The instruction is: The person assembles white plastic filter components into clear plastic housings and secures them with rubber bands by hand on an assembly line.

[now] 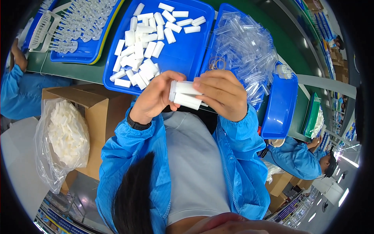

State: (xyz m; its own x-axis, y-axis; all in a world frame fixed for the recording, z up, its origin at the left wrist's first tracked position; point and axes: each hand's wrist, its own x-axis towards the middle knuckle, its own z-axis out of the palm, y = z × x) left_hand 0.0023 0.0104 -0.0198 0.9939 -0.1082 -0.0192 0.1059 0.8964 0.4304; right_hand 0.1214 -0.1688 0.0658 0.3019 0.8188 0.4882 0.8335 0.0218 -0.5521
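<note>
My left hand [154, 95] and my right hand [226, 95] meet in front of my chest, just past the near edge of a blue tray [181, 54]. Between them is a small bundle of white blocks [187, 100], with a translucent edge at its left end. The left fingers and thumb grip that left end. From above, the right fingers close over the other end and cover part of it. Many loose white blocks [140, 46] of the same look lie in the tray, mostly toward its left side.
Right of it, another blue tray holds a heap of clear plastic tubes [245, 46] and tan rubber bands [217, 63]. A smaller blue tray [278, 105] sits farther right. At left stand a cardboard box [97, 132] and a bag of white pieces [68, 132]. Co-workers in blue [294, 158] flank me.
</note>
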